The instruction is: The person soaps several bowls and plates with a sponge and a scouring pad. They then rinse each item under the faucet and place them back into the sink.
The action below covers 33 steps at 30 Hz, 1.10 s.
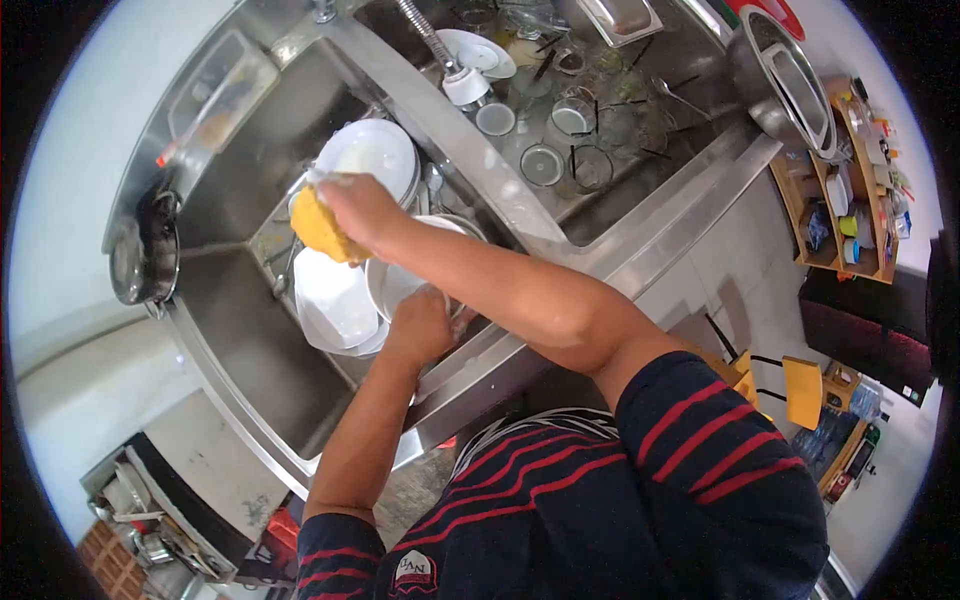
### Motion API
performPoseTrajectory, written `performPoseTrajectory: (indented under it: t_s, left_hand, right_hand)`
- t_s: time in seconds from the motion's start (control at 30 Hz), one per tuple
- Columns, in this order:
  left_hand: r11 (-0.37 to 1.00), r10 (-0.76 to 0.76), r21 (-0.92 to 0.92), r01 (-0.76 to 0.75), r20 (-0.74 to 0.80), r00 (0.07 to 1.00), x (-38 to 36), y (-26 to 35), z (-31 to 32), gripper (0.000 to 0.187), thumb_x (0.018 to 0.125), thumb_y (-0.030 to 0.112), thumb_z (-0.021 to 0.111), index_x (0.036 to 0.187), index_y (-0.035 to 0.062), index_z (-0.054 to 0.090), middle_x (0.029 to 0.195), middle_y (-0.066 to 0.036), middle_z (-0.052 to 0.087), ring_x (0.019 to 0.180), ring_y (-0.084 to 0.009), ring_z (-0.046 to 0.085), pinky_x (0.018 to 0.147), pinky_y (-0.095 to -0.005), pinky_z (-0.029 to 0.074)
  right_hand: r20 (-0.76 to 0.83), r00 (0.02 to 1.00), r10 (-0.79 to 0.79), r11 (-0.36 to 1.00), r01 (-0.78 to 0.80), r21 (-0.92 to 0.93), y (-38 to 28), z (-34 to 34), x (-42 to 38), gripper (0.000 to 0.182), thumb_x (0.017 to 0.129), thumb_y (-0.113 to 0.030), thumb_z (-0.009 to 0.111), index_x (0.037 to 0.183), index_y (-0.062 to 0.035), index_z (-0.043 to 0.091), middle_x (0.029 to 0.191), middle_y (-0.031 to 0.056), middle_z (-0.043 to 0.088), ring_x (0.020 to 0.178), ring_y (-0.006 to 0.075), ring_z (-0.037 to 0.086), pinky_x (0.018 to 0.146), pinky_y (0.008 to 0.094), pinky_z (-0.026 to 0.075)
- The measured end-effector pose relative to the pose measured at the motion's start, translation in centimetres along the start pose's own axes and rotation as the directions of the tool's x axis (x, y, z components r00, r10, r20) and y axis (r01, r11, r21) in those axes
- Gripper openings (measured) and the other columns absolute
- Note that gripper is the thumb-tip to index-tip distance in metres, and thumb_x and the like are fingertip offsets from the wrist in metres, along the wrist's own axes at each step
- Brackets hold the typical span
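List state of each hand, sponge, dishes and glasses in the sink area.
right hand: closed around the sponge
yellow sponge: gripped, held over the plates
left hand: holding the rim of the metal bowl
metal bowl: tilted in the sink
white plates: stacked in the sink
glasses: upright in the second basin
faucet: no water visible

I count two hands, the right hand (358, 205) and the left hand (420, 325), and one yellow sponge (322, 230). Around the sponge sit three white plates (372, 152) and one steel bowl (392, 285). Beyond the faucet (462, 80), about five glasses (542, 165).
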<state>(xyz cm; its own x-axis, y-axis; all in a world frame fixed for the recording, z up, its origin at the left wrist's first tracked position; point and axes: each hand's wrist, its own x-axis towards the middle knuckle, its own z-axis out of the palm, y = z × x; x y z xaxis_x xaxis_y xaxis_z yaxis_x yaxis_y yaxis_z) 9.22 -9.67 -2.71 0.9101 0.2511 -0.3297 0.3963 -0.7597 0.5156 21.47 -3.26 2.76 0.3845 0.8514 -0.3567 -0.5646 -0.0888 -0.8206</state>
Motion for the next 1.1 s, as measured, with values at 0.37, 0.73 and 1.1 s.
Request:
performPoseTrajectory:
  t_s: [0.37, 0.73, 1.1]
  left_hand:
    - [0.986, -0.056, -0.154, 0.069, 0.087, 0.995, 0.7, 0.3, -0.2, 0.055, 0.079, 0.034, 0.066, 0.123, 0.0051, 0.054, 0.125, -0.019, 0.056, 0.120, -0.0352, 0.048, 0.104, -0.0421, 0.034]
    - [0.829, -0.408, -0.523, 0.196, -0.326, 0.853, 4.5, 12.8, -7.5, 0.021, 0.085, 0.019, 0.065, 0.098, 0.0028, 0.062, 0.089, -0.013, 0.065, 0.080, -0.0226, 0.062, 0.072, -0.0333, 0.049]
    - [0.163, -0.853, -0.986, -0.031, -0.157, 0.498, 33.1, 7.5, -4.7, 0.034, 0.083, 0.017, 0.062, 0.108, -0.0053, 0.057, 0.097, -0.015, 0.060, 0.067, -0.0220, 0.057, 0.058, -0.0348, 0.049]
  right_hand:
    - [0.130, 0.991, -0.041, 0.979, 0.066, -0.192, 0.2, 2.0, -1.6, 0.054, 0.088, -0.051, 0.050, 0.088, 0.0014, 0.062, 0.074, 0.0175, 0.064, 0.071, 0.0268, 0.066, 0.067, 0.0372, 0.049]
    - [0.281, 0.577, -0.767, 0.567, 0.814, -0.126, -15.9, -13.5, -6.4, 0.029, 0.094, -0.014, 0.042, 0.111, -0.0014, 0.061, 0.112, 0.0144, 0.063, 0.100, 0.0262, 0.061, 0.090, 0.0346, 0.046]
    - [-0.312, 0.925, -0.216, 0.942, 0.282, 0.181, -19.2, -31.0, 4.2, 0.032, 0.090, -0.025, 0.051, 0.101, 0.0016, 0.064, 0.087, 0.0091, 0.065, 0.079, 0.0147, 0.063, 0.068, 0.0282, 0.050]
